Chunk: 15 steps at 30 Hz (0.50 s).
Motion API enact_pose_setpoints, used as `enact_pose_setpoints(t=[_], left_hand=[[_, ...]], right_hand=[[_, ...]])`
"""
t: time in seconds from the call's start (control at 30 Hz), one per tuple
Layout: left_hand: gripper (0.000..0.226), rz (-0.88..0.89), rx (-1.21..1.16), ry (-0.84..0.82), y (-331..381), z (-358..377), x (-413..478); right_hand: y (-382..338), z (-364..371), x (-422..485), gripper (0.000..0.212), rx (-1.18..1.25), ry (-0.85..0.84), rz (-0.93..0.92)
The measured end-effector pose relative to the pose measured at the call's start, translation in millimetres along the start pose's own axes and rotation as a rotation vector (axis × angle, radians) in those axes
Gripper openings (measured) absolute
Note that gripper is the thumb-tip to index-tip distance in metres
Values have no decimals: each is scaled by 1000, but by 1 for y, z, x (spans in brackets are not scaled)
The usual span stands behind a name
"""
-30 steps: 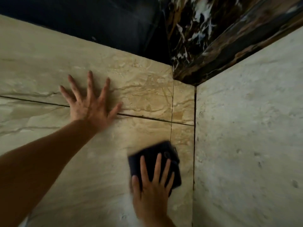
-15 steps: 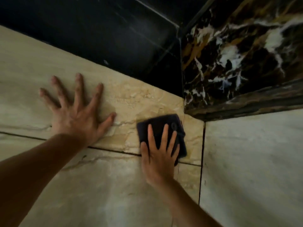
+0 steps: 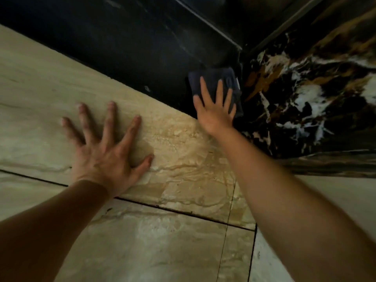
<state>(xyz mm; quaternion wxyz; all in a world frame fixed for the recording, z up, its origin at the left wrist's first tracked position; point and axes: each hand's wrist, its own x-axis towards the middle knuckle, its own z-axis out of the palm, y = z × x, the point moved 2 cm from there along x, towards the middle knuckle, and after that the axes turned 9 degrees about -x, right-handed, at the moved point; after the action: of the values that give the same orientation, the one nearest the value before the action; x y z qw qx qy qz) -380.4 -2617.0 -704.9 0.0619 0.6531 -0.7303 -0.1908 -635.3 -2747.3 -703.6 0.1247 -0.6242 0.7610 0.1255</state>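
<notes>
Where beige tile meets black band, dark navy cloth (image 3: 211,80) lies flat on wall, just beside corner: folded to rough square, soft weave, small round mark near right edge. Right hand (image 3: 214,112) presses it, fingers straight and spread, not curled round it. Left hand (image 3: 105,157) flat on beige stone-look tile (image 3: 40,78), fingers splayed, holding nothing. Dark grout line (image 3: 183,213) passes under left wrist. Black tile band (image 3: 122,37) above. Adjoining wall: black marble (image 3: 305,88), white and gold veins. Dim light.

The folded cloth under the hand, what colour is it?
The folded cloth is dark navy blue, in the head view.
</notes>
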Motion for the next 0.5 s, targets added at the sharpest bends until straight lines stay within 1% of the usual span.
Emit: enact_pose_setpoints(t=[0.13, 0.2, 0.3, 0.33, 0.4, 0.5], left_hand=[[94, -11, -9, -14, -1, -3, -2], [95, -21, -21, -21, -2, -3, -1], [95, 0, -21, -7, -3, 1, -2], [95, 6, -20, 10, -5, 3, -3], [95, 16, -31, 52, -7, 9, -1], [96, 28, -27, 90, -10, 15, 3]], right_hand=[[1, 45, -132, 54, -59, 83, -32], [2, 49, -139, 54, -46, 65, -15], [-3, 19, -56, 55, -31, 61, 70], [-8, 4, -16, 56, -2, 42, 99], [-15, -28, 53, 59, 66, -47, 148], [-21, -50, 97, 60, 142, -116, 168]])
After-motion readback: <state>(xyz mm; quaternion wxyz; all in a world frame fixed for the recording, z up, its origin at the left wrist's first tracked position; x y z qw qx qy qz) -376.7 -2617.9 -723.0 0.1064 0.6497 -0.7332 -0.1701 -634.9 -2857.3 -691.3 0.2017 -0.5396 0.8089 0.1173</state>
